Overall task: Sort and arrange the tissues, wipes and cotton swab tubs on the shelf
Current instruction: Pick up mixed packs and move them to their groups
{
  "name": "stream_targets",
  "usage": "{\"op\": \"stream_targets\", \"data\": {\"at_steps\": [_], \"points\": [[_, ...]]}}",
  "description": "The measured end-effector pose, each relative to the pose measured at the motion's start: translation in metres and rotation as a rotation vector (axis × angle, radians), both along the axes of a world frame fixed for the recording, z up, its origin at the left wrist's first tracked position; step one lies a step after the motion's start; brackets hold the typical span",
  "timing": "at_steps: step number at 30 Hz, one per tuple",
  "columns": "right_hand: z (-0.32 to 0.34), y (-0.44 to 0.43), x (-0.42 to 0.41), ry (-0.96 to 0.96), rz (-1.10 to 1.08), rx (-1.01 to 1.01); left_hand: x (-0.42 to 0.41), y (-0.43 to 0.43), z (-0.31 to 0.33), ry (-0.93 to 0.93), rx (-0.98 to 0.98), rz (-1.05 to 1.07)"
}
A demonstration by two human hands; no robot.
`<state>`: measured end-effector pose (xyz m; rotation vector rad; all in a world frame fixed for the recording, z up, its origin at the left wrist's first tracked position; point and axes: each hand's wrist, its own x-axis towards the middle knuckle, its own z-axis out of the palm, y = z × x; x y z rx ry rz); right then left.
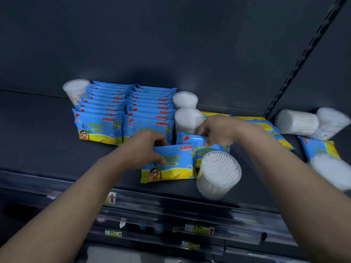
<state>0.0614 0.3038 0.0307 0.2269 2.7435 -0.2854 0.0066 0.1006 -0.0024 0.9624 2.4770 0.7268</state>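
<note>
Two neat rows of blue-and-yellow wipe packs (123, 109) stand upright at the back left of the dark shelf (38, 130). My left hand (144, 149) grips the top edge of a loose wipe pack (171, 166) in front of them. My right hand (216, 130) holds another wipe pack (190, 139) just behind it. A clear cotton swab tub (218, 173) leans tilted at the shelf's front, touching the loose packs. Two swab tubs (187, 111) stand right of the rows, and one swab tub (76, 90) stands at their back left.
More wipe packs (321, 149) and several swab tubs (311, 122) lie scattered at the right, past a slotted upright (296, 69). One tub (332, 171) sits at the right front edge. Price labels (112, 198) line the shelf's front rail, with lower shelves below.
</note>
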Motion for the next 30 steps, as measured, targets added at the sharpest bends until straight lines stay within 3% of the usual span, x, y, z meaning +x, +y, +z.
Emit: {"op": "stream_targets", "data": {"at_steps": [11, 22, 30], "points": [[-0.011, 0.017, -0.001, 0.023, 0.035, -0.037, 0.004, 0.007, -0.006, -0.032, -0.106, 0.049], [0.0, 0.001, -0.008, 0.105, 0.236, -0.125, 0.015, -0.005, 0.0, -0.026, -0.023, 0.16], [0.008, -0.025, -0.016, 0.163, 0.268, -0.101, 0.01, -0.029, 0.003, 0.031, 0.05, 0.244]]}}
